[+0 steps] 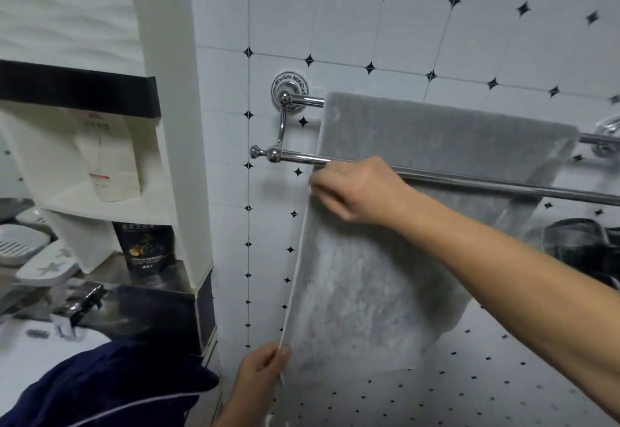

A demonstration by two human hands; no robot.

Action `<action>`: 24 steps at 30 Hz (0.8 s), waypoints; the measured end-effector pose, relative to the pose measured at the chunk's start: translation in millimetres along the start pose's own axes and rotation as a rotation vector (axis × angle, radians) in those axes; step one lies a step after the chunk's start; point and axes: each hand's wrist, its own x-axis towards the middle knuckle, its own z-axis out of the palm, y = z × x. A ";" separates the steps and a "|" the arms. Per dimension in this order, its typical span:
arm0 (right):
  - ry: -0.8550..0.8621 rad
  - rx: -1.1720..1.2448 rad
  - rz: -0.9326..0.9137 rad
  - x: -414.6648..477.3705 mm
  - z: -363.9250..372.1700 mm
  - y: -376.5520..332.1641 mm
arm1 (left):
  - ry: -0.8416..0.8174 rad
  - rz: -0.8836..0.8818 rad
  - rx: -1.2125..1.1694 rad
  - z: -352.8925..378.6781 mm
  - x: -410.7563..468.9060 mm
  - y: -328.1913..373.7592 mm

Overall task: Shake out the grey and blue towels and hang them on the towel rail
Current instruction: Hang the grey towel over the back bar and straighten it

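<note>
Head view, the only one I've got: the grey towel (pixel 385 275) is draped over the far bar of the towel rail (pixel 302 157) on the tiled wall (pixel 402 30). It hangs down behind the near bar, which crosses in front of it. My right hand (pixel 355 188) is up by the near bar, fingers curled on the towel's left edge. My left hand (pixel 265 366) is lower down on that same edge, pinching the hem between thumb and fingers.

The blue towel (pixel 110 383) is bunched up at the near left, down by the tap (pixel 77 312), and neither hand is on it. Further left are a couple of soap dishes (pixel 20 245), and on the shelves there's a dark pouch (pixel 147 245) and a white bottle (pixel 107 165) above it.
</note>
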 end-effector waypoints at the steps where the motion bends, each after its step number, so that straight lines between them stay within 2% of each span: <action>1: 0.081 0.037 0.065 4.9 -8.1 1.8 | 0.006 0.005 0.012 -1.4 0.5 1.0; 3: 0.109 0.098 0.302 24.6 -30.1 13.5 | -0.013 0.004 0.063 -3.7 2.4 5.2; 4: -0.001 0.108 0.413 34.9 -39.0 25.8 | -0.021 -0.009 0.066 -6.4 6.3 5.6; 5: -0.182 0.084 0.464 44.1 -45.1 40.4 | -0.024 -0.023 0.060 -10.1 11.4 4.7; 7: -0.621 -0.035 0.387 56.9 -49.9 59.9 | -0.065 -0.049 0.050 -18.2 17.5 7.6; 8: -0.779 -0.099 0.330 58.8 -48.6 63.3 | -0.096 -0.066 0.027 -21.4 19.9 7.0; 9: -0.858 -0.156 0.282 60.1 -45.4 64.6 | -0.123 -0.082 0.004 -24.8 21.1 6.8; 17: -0.773 -0.474 0.107 82.6 -45.9 51.0 | -0.129 -0.048 -0.074 -24.9 12.9 31.0; 24: -0.726 -0.353 0.232 106.4 -73.0 76.7 | -0.114 -0.054 0.007 -20.3 14.2 27.0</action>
